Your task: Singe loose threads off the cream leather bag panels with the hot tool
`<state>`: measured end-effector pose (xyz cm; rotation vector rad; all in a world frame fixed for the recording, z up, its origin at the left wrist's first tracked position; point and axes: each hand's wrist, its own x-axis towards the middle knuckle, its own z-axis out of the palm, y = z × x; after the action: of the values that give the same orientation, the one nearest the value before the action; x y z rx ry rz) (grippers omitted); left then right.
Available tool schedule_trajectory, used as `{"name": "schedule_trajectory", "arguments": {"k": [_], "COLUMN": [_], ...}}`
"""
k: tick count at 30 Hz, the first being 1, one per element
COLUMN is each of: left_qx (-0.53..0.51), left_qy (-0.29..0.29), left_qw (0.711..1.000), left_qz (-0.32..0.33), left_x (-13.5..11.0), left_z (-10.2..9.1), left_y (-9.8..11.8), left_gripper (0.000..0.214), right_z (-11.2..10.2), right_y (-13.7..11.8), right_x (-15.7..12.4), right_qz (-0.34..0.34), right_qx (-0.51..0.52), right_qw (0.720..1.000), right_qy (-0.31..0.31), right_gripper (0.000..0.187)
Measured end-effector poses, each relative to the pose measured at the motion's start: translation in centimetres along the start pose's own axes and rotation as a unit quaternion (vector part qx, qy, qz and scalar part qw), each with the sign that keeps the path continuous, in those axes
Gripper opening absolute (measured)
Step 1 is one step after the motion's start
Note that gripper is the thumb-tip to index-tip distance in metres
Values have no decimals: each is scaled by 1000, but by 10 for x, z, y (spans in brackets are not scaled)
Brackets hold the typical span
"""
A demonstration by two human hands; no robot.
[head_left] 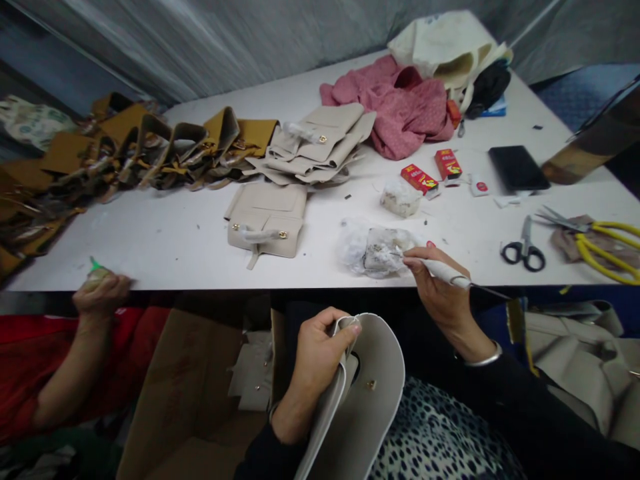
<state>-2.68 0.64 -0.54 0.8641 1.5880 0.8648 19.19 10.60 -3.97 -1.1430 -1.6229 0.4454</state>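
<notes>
My left hand (323, 350) grips the top edge of a cream handbag (375, 373), thumb on one side and fingers on the other. The bag's wide flap curves open over my lap, with a small gold clasp part (371, 385) inside. My right hand (445, 293) is closed round a white pen-like tool (445, 272) with a thin dark cord or rod at its back end. The tool's front end is at a whitish, crumbly block (385, 250) lying on crumpled clear plastic (350, 247) at the table's front edge. I cannot tell whether its tip touches the block.
On the white table (200, 260) are a cream bag (267, 217), stacked cream bags (320, 147) and a row of mustard bags (175, 150). Black scissors (525, 250), yellow-handled shears (600, 240) and a phone (519, 168) lie right. A co-worker's hand (103, 290) and a cardboard box (190, 393) are left.
</notes>
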Motion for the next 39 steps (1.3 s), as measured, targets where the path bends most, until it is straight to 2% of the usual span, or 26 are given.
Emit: {"name": "schedule_trajectory", "arguments": {"k": [2, 5, 8, 11, 18, 23, 28, 32, 36, 39], "left_qx": [14, 43, 63, 66, 63, 41, -59, -137, -154, -157], "left_qy": [-3, -13, -26, -35, -52, -70, -111, -155, -209, -224], "left_qw": [1000, 999, 997, 996, 996, 996, 992, 975, 957, 951], "left_qz": [4, 25, 46, 49, 47, 37, -13, -83, -130, -145], "left_x": [0, 0, 0, -1, -2, -3, -1, 2, 3, 4], "left_z": [2, 6, 9, 11, 15, 16, 19, 23, 27, 29], "left_y": [1, 3, 4, 4, 6, 8, 5, -2, -7, -8], "left_gripper": [20, 17, 14, 14, 14, 16, 21, 25, 25, 25], "right_z": [-2, 0, 3, 5, 3, 0, -6, -8, -5, 0], "right_y": [-9, -24, -32, -31, -26, -25, -21, -15, -15, -15], "right_x": [-7, -18, -27, -31, -32, -32, -29, -28, -32, -37], "right_qz": [97, 220, 264, 289, 296, 262, 210, 181, 186, 207], "right_qx": [102, 260, 341, 365, 371, 361, 386, 403, 421, 433], "right_qw": [990, 936, 889, 867, 852, 858, 850, 837, 819, 817], "right_qy": [-4, -83, -154, -177, -223, -255, -289, -322, -343, -319], "right_gripper": [23, 30, 34, 36, 38, 41, 36, 41, 45, 44]}}
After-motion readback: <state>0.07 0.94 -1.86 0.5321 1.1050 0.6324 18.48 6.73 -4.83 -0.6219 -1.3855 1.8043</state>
